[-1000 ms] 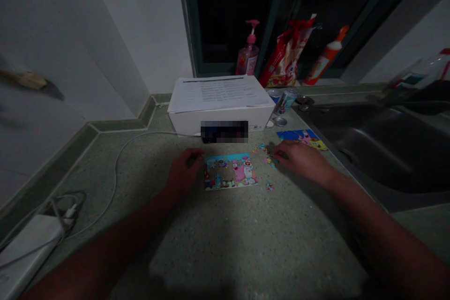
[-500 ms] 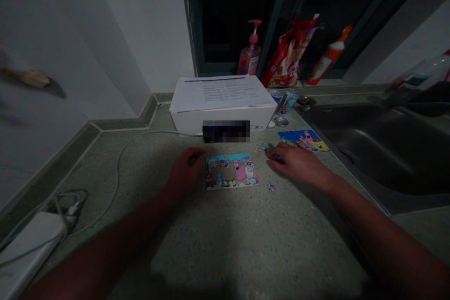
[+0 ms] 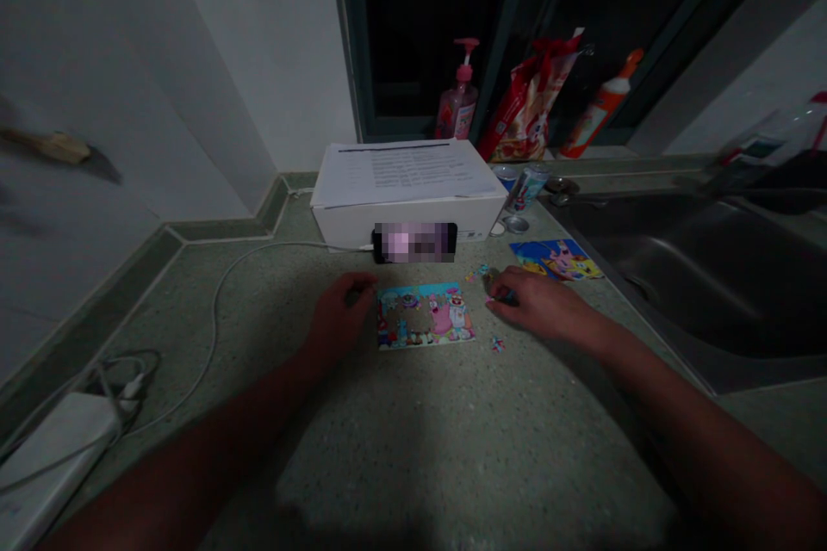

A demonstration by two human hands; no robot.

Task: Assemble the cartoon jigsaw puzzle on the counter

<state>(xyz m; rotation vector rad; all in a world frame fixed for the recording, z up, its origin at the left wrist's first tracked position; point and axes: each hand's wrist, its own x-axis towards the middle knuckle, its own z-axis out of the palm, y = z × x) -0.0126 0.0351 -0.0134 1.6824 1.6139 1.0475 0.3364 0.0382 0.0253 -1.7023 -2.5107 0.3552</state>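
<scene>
Jigsaw puzzle [image 3: 445,316] lies on the speckled countertop [image 3: 419,422], its brown gap [image 3: 417,318] unfilled (seemingly the step in hand); left hand [image 3: 339,316] curls at its edge, grip hidden; right hand [image 3: 539,306] presses fingertips together above loose pieces [image 3: 479,273], any pinch unclear; the gap seems to want a piece.

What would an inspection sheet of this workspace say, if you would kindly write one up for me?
Surface: speckled green stone countertop, dim, shadowed near the person.
Job's things: cartoon jigsaw puzzle with a gap left of centre; loose pieces to its right; cartoon picture card beyond them.
Grippers: left hand curled at the puzzle's left edge; right hand with fingers among the loose pieces. Any held piece is hidden.
Clutter: white box under papers; phone against it; drink can.
Cables: white cable from the phone to a white adapter.
Surroundings: steel sink; pink pump bottle; red bag; dark window.
</scene>
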